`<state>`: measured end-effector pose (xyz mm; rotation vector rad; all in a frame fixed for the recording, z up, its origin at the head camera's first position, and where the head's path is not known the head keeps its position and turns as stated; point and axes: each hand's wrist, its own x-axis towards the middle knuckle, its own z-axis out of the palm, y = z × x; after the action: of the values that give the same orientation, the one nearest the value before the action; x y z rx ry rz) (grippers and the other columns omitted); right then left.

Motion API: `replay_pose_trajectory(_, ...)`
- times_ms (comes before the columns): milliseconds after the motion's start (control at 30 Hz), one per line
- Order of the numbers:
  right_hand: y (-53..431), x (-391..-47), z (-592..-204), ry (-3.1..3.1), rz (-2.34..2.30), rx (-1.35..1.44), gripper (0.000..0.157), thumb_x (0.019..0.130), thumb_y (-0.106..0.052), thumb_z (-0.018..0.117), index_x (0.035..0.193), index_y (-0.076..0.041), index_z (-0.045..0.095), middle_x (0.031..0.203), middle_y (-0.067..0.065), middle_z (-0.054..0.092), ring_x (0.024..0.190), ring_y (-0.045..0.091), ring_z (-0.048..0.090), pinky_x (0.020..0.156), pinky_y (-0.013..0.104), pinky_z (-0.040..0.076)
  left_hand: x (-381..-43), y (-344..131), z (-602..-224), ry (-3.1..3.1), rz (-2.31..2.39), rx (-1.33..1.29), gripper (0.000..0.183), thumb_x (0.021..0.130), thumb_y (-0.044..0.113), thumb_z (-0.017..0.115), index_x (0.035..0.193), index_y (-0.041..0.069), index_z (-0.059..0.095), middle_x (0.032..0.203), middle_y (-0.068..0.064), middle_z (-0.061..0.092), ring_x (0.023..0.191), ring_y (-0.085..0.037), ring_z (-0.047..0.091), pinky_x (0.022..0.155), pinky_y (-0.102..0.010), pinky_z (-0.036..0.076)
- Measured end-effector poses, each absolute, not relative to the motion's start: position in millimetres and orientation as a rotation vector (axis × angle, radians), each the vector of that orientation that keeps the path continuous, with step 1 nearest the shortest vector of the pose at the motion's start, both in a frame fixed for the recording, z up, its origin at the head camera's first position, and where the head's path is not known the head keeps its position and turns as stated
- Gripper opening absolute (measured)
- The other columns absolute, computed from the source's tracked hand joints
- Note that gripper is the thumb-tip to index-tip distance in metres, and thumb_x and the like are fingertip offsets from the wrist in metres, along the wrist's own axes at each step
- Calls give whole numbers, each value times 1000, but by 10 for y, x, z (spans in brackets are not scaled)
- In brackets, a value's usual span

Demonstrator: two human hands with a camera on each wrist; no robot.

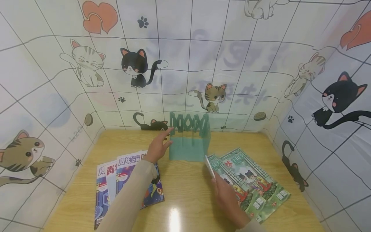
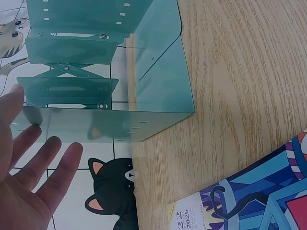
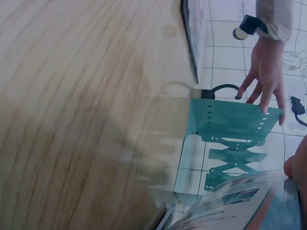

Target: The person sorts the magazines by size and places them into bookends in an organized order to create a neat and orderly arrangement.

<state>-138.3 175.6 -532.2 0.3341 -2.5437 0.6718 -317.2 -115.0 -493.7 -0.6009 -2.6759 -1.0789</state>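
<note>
A teal metal expandable bookend point(image 1: 186, 151) stands on the table by the back wall, with crossed slats between its two end panels. My left hand point(image 1: 157, 147) is at its left panel, fingers spread and fairly straight. In the left wrist view the fingertips point(image 2: 72, 152) lie at the panel's edge. My right hand point(image 1: 227, 198) grips a magazine point(image 1: 210, 167), tilted up with its edge toward the head camera. In the right wrist view, that magazine point(image 3: 240, 203) appears in front of the bookend point(image 3: 230, 117), its pages slightly bowed.
Several overlapping magazines point(image 1: 101, 190) with blue and purple covers lie on the left of the wooden table point(image 1: 185, 190). Green illustrated magazines point(image 1: 261, 180) lie at the right, beside and beneath my right hand. Cat-patterned walls point(image 1: 179, 58) enclose the back and sides.
</note>
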Motion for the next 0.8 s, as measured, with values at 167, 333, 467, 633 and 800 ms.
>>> replay_pose_trajectory(167,1707,-1342,-5260,-2556,695,310,33,96,-10,58,128,-1,57,93,20,69,80,39,68,64,52,53,-3160,-1146,-4932,-2679,-1083,-594,66,96,20,63,151,39,31,145,-3,48,116,-27,56,90,-48,49)
replay_pose_trajectory(333,1670,-1302,-5197,-2579,751,304,32,98,-12,56,128,-2,57,99,20,69,86,39,68,70,53,54,-3152,-1140,-4910,-2689,-1085,-583,66,96,20,63,152,37,31,146,1,46,117,-26,55,91,-47,48)
replay_pose_trajectory(467,1650,-1278,-5178,-2564,793,311,32,98,-11,56,129,-3,57,102,19,69,90,39,68,73,52,54,-3156,-1136,-4910,-2695,-1083,-582,66,96,20,63,152,37,31,146,1,46,117,-26,55,91,-48,49)
replay_pose_trajectory(633,1616,-1240,-5154,-2540,812,342,34,97,-10,56,130,-4,57,101,19,70,90,38,67,75,51,54,-3166,-1136,-4931,-2700,-1076,-571,67,96,21,63,151,40,30,146,1,46,116,-26,56,90,-48,49)
replay_pose_trajectory(800,1571,-1200,-5103,-2542,847,354,33,98,-10,55,129,-2,58,99,18,70,88,36,67,74,51,54,-3169,-1131,-4934,-2700,-1073,-568,66,96,24,62,151,40,30,146,1,46,117,-26,56,91,-48,48)
